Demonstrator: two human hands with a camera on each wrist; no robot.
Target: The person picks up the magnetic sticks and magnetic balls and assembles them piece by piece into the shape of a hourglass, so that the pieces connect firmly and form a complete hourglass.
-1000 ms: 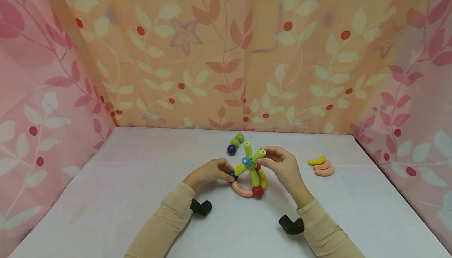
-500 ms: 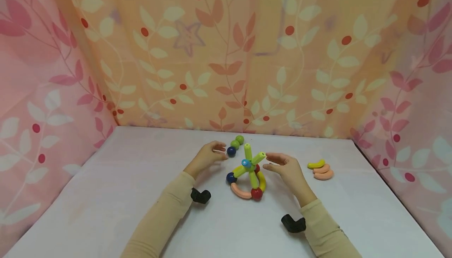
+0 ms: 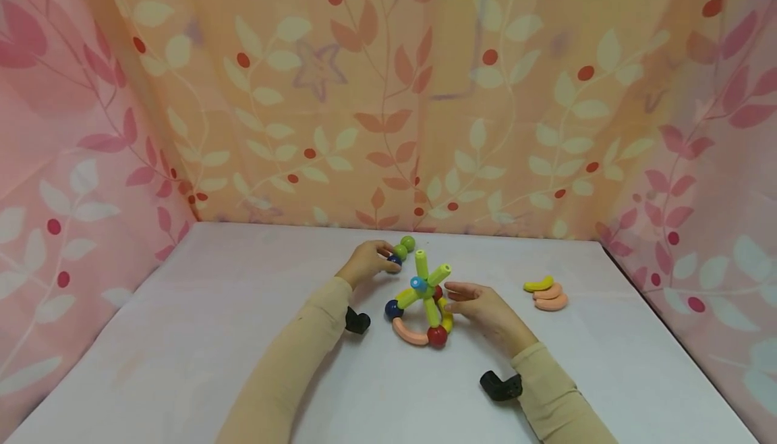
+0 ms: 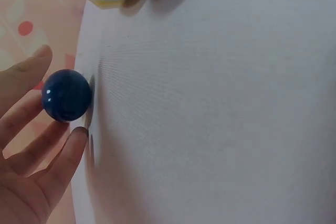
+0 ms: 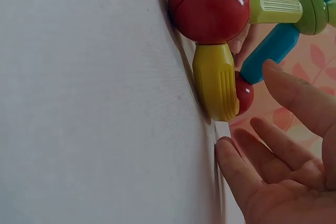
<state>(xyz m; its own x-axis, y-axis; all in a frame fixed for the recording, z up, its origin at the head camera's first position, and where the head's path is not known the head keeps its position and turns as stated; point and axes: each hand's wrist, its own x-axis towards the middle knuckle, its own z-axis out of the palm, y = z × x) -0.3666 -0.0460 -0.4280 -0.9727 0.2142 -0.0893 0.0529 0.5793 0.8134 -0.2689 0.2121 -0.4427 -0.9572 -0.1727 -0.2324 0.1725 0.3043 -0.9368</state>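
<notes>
1 L hand [image 3: 367, 261], half-spread, arnd blue ball [image 4: 66, 96]

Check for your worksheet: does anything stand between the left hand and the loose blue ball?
Nothing visible does. The left hand is right at the loose blue ball, with no object between; contact is unclear. The green balls lie beyond the ball, and the stick toy stands nearer the camera, off to the right.

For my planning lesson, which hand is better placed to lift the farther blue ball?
Probably the left hand: it is at that blue ball, while the right hand is beside the built structure.
</notes>
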